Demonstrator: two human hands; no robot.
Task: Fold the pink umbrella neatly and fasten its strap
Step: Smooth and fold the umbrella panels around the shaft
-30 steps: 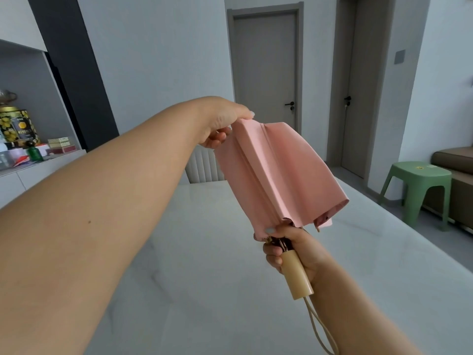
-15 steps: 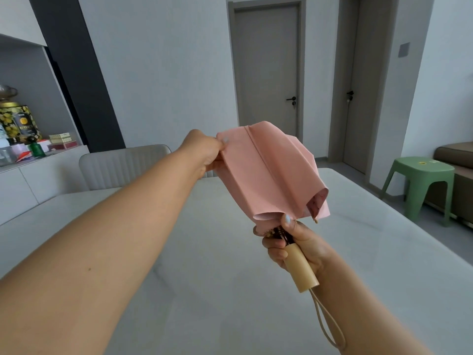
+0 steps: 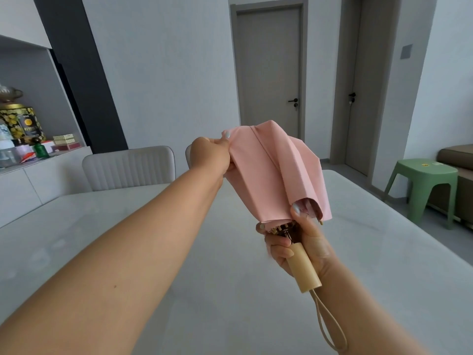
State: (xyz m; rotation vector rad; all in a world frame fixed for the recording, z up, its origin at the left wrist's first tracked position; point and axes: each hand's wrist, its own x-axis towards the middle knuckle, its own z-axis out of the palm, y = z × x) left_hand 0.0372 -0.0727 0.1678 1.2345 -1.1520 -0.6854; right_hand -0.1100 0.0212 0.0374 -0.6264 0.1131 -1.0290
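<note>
The pink umbrella (image 3: 271,175) is collapsed and held in the air above the white table (image 3: 153,252), its canopy in loose pleats. My right hand (image 3: 299,247) grips the beige wooden handle (image 3: 303,270) just under the rib tips, thumb up against the fabric hem. A beige wrist loop (image 3: 330,326) hangs from the handle's end. My left hand (image 3: 212,156) pinches a fold of the canopy at its far left top edge, pulling it flat. The strap is not visible.
A padded grey chair (image 3: 129,167) stands at the table's far side. A sideboard (image 3: 38,170) with tins and bottles is at left. A green plastic stool (image 3: 425,185) and a brown sofa edge (image 3: 458,160) stand at right. Two closed doors are behind.
My left arm has dropped lower and my left hand moved along to the canopy's top left fold. The umbrella has turned a little, and my right thumb now rests higher on the hem.
</note>
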